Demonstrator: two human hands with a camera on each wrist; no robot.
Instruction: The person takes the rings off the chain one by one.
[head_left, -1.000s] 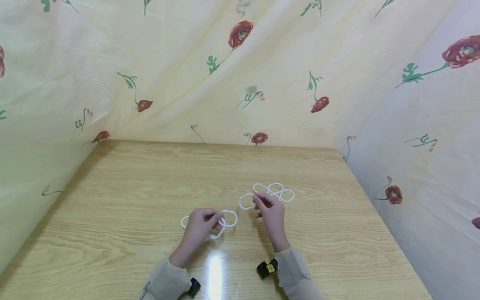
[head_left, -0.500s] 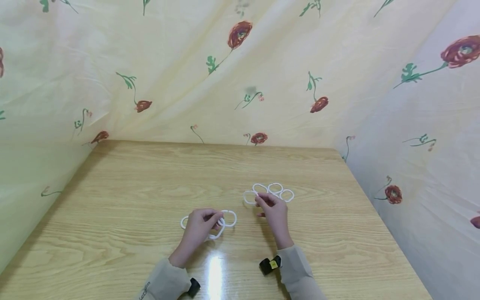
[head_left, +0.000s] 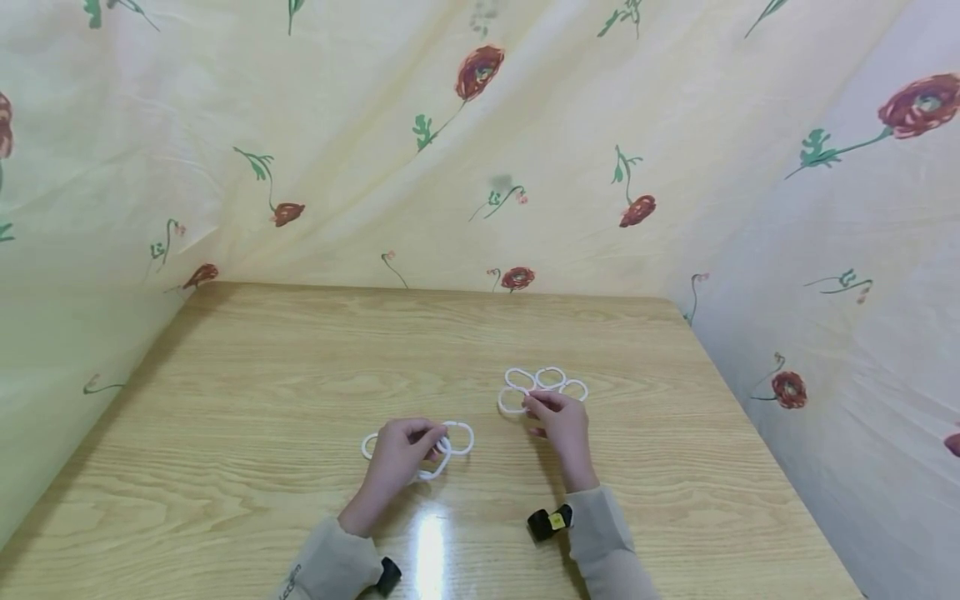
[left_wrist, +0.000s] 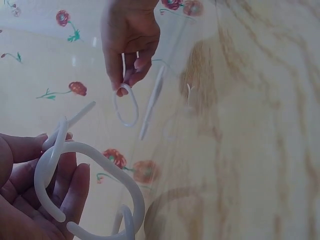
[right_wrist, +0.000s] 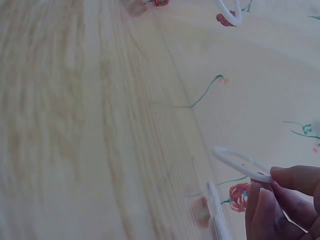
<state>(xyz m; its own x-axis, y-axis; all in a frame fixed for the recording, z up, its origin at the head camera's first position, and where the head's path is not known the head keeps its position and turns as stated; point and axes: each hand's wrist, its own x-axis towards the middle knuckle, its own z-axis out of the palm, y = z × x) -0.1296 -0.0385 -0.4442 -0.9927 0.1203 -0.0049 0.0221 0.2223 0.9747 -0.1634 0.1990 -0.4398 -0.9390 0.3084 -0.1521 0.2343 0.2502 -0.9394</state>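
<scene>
My left hand [head_left: 401,454] grips a short chain of white plastic rings [head_left: 459,437] at the middle of the wooden table [head_left: 300,367]. In the left wrist view the chain's ring [left_wrist: 82,187] lies across my curled fingers [left_wrist: 30,195]. My right hand [head_left: 562,425] pinches a single white ring [head_left: 512,401] between thumb and fingertips, just in front of a cluster of loose white rings [head_left: 551,379]. The right wrist view shows that pinched ring [right_wrist: 240,162] at my fingertips [right_wrist: 292,180]. The left wrist view also catches the right hand [left_wrist: 130,42] with its ring [left_wrist: 126,105].
Floral cloth [head_left: 480,142] hangs as walls behind the table and along both sides. A black wrist camera [head_left: 547,522] sits at my right cuff, another [head_left: 387,575] at the left. The table's near left and far back surface is bare wood.
My right hand has drifted right and back with its ring, closer to the loose ring cluster. The left hand and its chain have stayed put.
</scene>
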